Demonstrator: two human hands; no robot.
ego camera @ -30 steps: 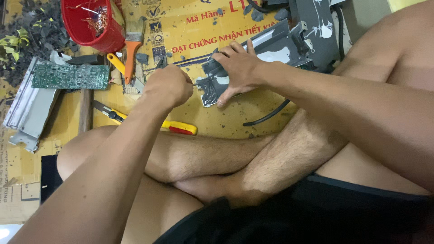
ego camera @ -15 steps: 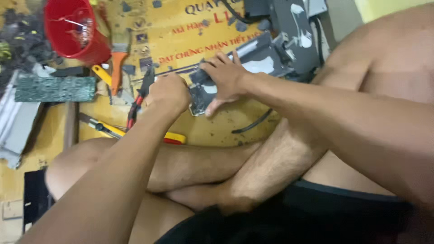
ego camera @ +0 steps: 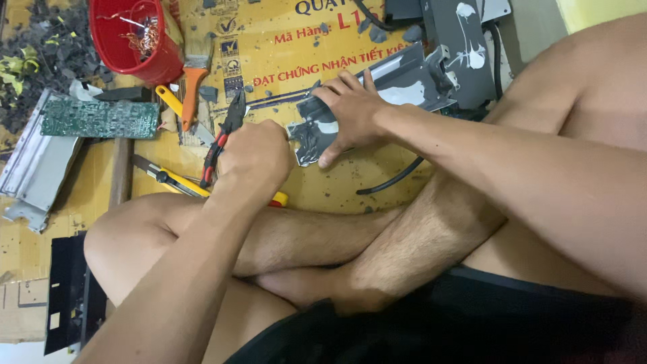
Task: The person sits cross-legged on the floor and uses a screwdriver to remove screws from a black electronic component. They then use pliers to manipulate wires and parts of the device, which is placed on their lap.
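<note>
Right hand [ego camera: 354,111] has its fingers [ego camera: 330,156] spread and clamped over the near end of a grey metal housing [ego camera: 404,81], pinning it flat on the yellow cardboard [ego camera: 337,185] spread on the floor. Left hand [ego camera: 255,154] is balled into a tight fist just left of the housing, gripping red-handled pliers [ego camera: 222,135] whose nose points up and away. Further left of the housing there's a yellow utility knife [ego camera: 165,176], an orange-handled brush [ego camera: 192,74], a red bucket [ego camera: 131,37] and a green circuit board [ego camera: 98,119]. A black cable [ego camera: 391,180] curls just below the housing.
</note>
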